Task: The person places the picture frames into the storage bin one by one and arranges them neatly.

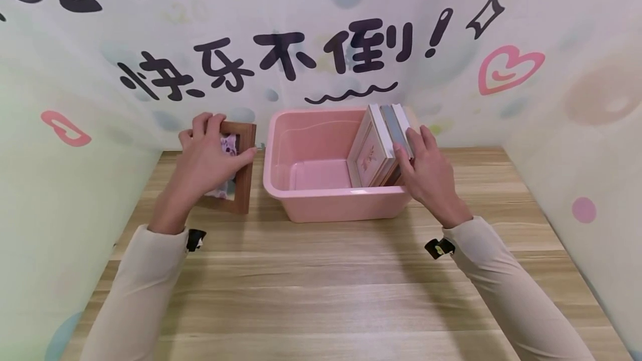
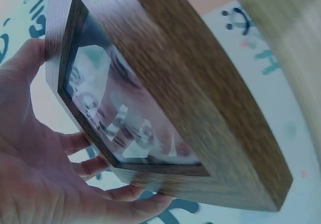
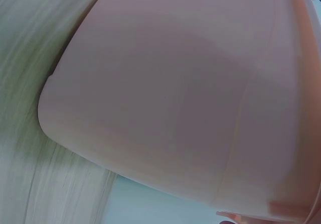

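Note:
A brown wooden picture frame (image 1: 243,183) stands tilted left of the pink plastic basin (image 1: 346,206). My left hand (image 1: 203,157) grips it, thumb on the edge nearer the basin and fingers on the far edge; the left wrist view shows a glossy picture (image 2: 125,103) inside it. Several picture frames (image 1: 371,155), with white and grey-blue edges, stand upright side by side in the basin's right end. Over their right side, my right hand (image 1: 431,174) holds them at the edges with thumb and fingers. In the right wrist view the basin's outer wall (image 3: 165,93) fills most of the picture.
The basin stands on a wood-grain table (image 1: 321,277) near the back wall (image 1: 281,82), which carries black lettering and coloured drawings. Pale printed panels rise at the left (image 1: 45,199) and right (image 1: 577,144). The basin's left part shows its bare floor (image 1: 321,174).

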Demonstrator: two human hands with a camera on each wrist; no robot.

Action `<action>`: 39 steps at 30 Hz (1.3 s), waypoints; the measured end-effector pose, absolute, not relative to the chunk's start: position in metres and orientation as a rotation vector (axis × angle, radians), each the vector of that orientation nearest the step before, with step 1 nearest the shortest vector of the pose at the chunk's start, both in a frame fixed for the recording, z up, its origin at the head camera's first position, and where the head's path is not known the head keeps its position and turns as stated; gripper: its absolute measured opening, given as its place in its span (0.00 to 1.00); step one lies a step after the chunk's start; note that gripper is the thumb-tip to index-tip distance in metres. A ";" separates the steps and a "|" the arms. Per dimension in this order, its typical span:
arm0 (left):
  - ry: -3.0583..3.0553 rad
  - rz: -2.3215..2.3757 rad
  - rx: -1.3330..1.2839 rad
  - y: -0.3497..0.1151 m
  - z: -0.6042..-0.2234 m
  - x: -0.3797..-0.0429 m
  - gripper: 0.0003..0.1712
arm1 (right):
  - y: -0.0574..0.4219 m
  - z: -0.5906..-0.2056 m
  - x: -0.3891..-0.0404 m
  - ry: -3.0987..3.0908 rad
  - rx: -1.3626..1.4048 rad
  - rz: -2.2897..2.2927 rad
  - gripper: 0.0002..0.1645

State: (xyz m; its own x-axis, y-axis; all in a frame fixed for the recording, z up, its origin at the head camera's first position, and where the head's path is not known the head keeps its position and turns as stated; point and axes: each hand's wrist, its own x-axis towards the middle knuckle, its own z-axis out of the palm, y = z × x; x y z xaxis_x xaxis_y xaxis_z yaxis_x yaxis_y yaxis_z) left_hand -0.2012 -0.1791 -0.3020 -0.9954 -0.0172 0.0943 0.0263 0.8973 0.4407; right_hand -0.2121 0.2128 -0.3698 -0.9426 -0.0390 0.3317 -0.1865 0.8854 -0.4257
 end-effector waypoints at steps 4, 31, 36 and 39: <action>-2.949 -0.702 -0.045 -0.167 -0.289 -0.205 0.55 | 0.213 -0.370 -0.212 -2.744 0.164 0.657 0.42; -2.889 -0.788 -0.374 -0.088 -0.243 -0.245 0.53 | 0.215 -0.372 -0.213 -2.717 0.160 0.652 0.39; -2.868 -0.797 -0.432 -0.074 -0.244 -0.255 0.53 | 0.215 -0.371 -0.214 -2.714 0.167 0.643 0.39; -2.841 -0.795 -0.492 -0.065 -0.246 -0.262 0.53 | 0.216 -0.371 -0.213 -2.722 0.164 0.634 0.38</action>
State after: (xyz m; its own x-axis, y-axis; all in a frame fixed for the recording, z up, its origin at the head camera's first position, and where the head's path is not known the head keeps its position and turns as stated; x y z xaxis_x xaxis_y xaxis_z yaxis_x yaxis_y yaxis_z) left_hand -0.2616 -0.0646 -0.2456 -0.9349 0.2708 0.2294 0.3505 0.8056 0.4776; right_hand -0.2133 0.2155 -0.3713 -0.9354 -0.0348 0.3520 -0.1868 0.8936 -0.4082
